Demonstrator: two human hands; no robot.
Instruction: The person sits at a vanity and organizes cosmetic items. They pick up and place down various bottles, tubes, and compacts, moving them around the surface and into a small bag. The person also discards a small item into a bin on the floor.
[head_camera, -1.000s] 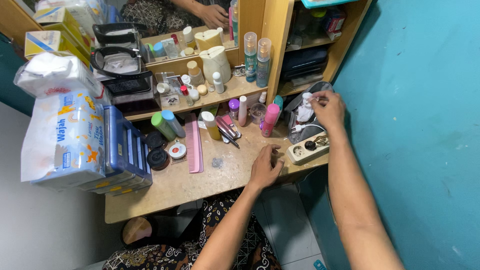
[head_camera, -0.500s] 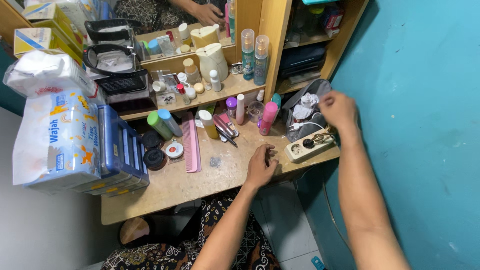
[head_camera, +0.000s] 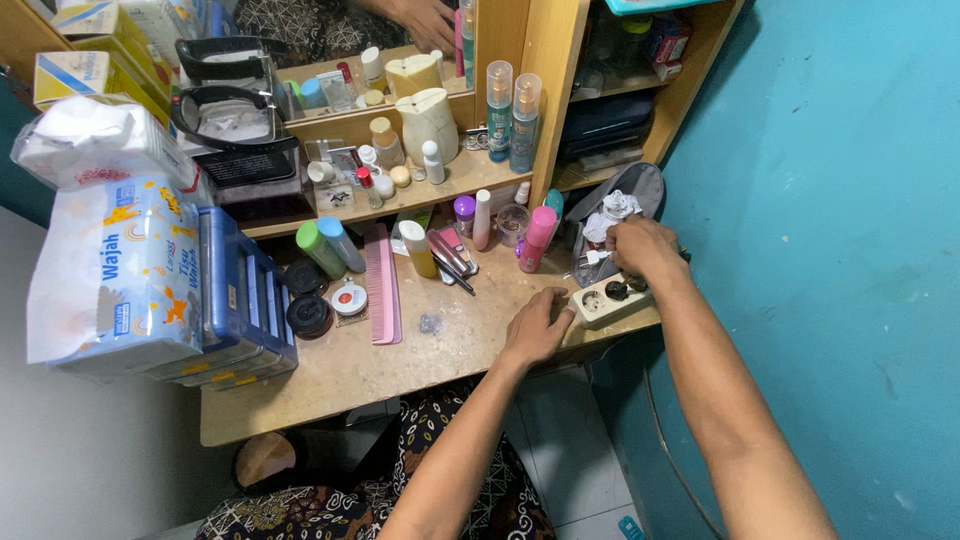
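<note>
One cream power strip (head_camera: 610, 299) was steadied by the left hand (head_camera: 537, 328), its grip loose. A white plug (head_camera: 592, 257) was pinched by the right hand (head_camera: 640, 250). Two spray bottles (head_camera: 512, 115) and one pink comb (head_camera: 382, 285) were counted nearby on the tabletop (head_camera: 400, 370).

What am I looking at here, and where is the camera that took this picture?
There is no machine here: a person wears a camera on the head, so it looks down along their two bare arms. The left hand rests on the wooden table, touching the end of a cream power strip. The right hand is over the strip's far end, beside a grey pouch; whether it grips anything cannot be told. On the table lie a pink comb, a pink bottle, small jars and tubes, and a blue case under tissue packs. A mirror stands behind the shelf.
</note>
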